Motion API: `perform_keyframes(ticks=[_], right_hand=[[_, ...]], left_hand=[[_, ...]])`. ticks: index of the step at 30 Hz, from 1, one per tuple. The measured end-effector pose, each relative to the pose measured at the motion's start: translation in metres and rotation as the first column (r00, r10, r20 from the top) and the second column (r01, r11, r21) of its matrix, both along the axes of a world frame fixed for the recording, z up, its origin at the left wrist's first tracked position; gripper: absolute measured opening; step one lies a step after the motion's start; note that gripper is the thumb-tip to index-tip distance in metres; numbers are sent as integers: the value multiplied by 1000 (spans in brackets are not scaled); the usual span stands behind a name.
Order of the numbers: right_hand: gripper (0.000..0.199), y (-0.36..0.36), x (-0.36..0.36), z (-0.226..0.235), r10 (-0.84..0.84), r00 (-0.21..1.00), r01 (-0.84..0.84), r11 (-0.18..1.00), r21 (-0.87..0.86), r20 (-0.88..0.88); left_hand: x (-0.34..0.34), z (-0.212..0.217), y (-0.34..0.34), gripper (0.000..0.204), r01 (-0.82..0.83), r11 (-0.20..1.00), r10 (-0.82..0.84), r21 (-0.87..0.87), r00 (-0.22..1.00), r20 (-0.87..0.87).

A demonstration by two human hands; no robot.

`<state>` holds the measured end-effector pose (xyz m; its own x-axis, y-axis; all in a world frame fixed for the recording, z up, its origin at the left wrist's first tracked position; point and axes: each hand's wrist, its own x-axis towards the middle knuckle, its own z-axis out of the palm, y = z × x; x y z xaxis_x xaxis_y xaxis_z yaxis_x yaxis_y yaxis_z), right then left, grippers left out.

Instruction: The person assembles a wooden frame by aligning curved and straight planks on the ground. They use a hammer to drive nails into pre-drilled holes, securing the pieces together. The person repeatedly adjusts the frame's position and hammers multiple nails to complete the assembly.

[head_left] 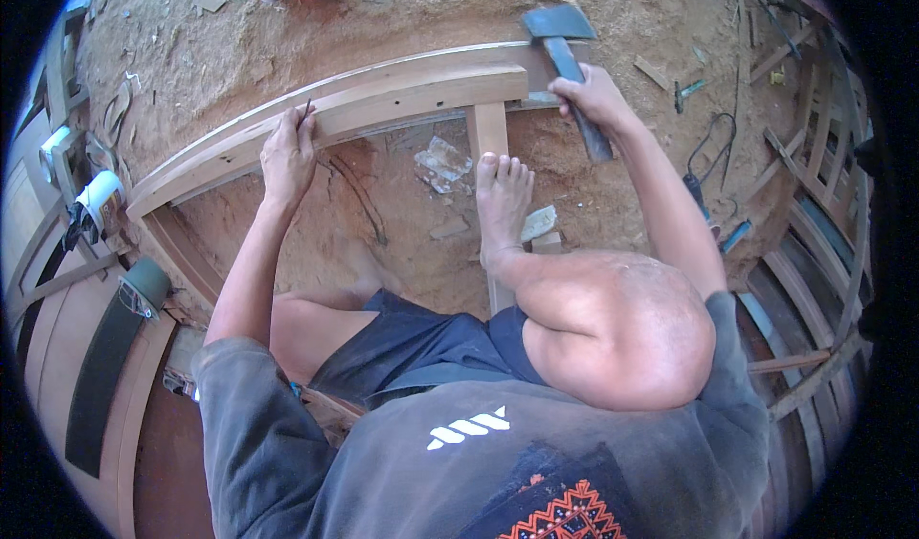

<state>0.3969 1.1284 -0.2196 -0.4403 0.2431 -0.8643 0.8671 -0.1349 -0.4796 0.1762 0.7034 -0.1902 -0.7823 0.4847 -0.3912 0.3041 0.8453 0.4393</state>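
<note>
Head view: right hand (pixel 595 94) is clenched round the handle of a hatchet (pixel 567 56), whose grey head sits just above the curved wooden beam (pixel 383 108). Left hand (pixel 287 151) pinches a thin nail (pixel 306 110) upright on the beam's top face. Bare foot (pixel 503 199) rests just below the beam, on a pale crosspiece (pixel 488 132).

The left hand (pixel 287 151) sits on the long wood beam (pixel 383 99), and the dirt ground (pixel 402 22) past the beam is mostly open. The right hand (pixel 593 99) holds the hammer (pixel 565 46) up over the beam's end, with open dirt to its right. Between the hands, the bare foot (pixel 503 204) and upright post (pixel 488 132) block the way. Wood scraps (pixel 445 161) and tools (pixel 708 194) lie nearby.
</note>
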Motion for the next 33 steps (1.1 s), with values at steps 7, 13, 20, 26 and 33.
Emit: perform_keyframes(ticks=[7, 13, 20, 26, 33], right_hand=[[19, -53, 26, 39, -138, 990, 138, 988, -72, 7], [20, -34, 14, 52, -58, 998, 55, 988, 147, 15], [36, 10, -47, 57, 506, 862, -420, 735, 532, -18], [41, 23, -98, 59, 894, 379, -833, 217, 509, 239], [39, 17, -105, 46, 922, 230, -923, 105, 371, 310]], left_hand=[[1, -8, -5, 20, 22, 1000, -22, 8, 999, -33], [2, -12, -9, 18, 81, 995, -75, 58, 992, -105], [4, -14, -12, 18, 74, 989, -60, 127, 992, -114], [0, -12, -14, 24, 122, 989, -113, 80, 988, -100], [-1, -4, -12, 23, 121, 990, -117, 76, 992, -55]])
